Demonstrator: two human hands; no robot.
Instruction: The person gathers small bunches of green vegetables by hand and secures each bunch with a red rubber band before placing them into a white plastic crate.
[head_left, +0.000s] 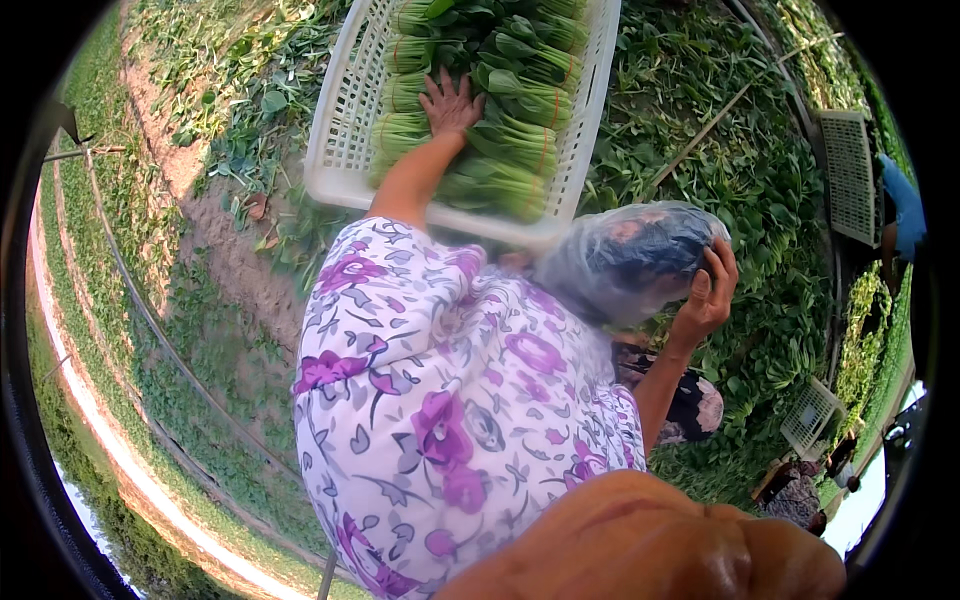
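Note:
A white perforated plastic crate (596, 112) holds rows of leafy green bunches (536, 105), their pale stems tied with thin reddish bands. My left hand (454, 103) rests palm down on the leaves between two rows, its fingers spread and nothing visibly held. To the right of the crate's near end, my right hand (709, 292) lies on clear plastic sheeting (622, 262) wrapped over dark patterned cloth, probably at my knee. Its thumb stands apart from the bent fingers. My floral shirt (480, 405) fills the middle of the view, and close bare skin covers the lower edge.
Leafy greens (742, 315) lie thickly over the ground at right, with a thin stick (701, 139) across them. A second crate (851, 176) stands far right, near a person in blue (904, 206). Another crate (811, 416) and people are lower right. A long pipe (157, 326) curves along the left.

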